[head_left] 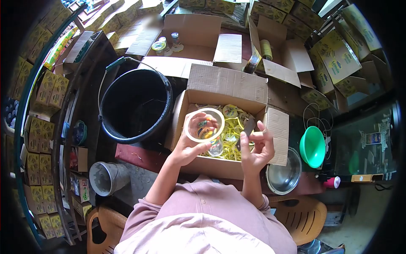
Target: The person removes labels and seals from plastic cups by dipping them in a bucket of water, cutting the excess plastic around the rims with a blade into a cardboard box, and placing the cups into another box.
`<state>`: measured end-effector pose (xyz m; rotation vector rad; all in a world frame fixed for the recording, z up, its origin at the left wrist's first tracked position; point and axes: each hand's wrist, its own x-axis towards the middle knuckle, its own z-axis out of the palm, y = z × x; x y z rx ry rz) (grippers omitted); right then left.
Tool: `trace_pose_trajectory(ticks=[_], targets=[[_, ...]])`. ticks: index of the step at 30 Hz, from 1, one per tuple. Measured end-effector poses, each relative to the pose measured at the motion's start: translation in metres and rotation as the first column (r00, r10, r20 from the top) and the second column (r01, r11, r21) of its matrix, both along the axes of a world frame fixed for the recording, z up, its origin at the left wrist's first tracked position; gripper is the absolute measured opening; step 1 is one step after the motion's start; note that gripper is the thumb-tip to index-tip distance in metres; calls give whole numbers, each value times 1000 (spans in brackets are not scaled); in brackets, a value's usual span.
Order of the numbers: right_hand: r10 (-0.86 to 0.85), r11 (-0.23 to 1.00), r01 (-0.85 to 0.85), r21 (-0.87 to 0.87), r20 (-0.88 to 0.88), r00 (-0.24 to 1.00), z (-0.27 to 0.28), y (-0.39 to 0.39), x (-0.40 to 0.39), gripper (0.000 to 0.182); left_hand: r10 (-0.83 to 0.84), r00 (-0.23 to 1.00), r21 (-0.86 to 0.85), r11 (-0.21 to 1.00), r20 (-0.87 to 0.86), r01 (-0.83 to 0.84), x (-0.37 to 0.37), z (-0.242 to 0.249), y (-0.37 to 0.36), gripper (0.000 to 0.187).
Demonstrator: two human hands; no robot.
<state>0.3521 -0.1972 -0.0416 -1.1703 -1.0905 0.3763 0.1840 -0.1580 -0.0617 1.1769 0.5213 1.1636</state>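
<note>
In the middle of the head view my left hand (188, 146) is wrapped round a clear cup (206, 125) with a pale rim, its mouth tilted toward me. Just to the right, my right hand (259, 150) pinches a small dark flat tool (244, 137) between thumb and fingers. Both hands are above an open cardboard box (228, 78). Inside that box lie yellow-green strips (230, 150) and a round lid-like piece (230, 111). A clear glass-like object shows below the cup; whether it is part of the cup I cannot tell.
A black bucket (135, 106) stands left of the box, with a grey bucket (105, 178) below it. On the right are a metal bowl (284, 171) and a green bowl (313, 147). Another open box (192, 31) with jars stands behind. Orange chairs (304, 213) flank me.
</note>
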Motion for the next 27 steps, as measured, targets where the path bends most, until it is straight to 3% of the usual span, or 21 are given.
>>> trace_pose_trajectory(ticks=[9,12,19,27], targets=[[-37,997,15,71,317,948,4,6,-21,37,41,999,62,997,-2,-40,11,0,-5,68],[-34,995,2,101,318,947,7,7,-22,31,66,993,199,979,-98,-46,12,-1,-2,71],[-39,993,-1,122,321,946,6,6,-23,33,168,959,311,946,-230,-91,12,1,-4,74],[-7,995,-25,96,317,948,3,8,-16,34,161,902,415,910,-400,22,2,-3,-2,75]])
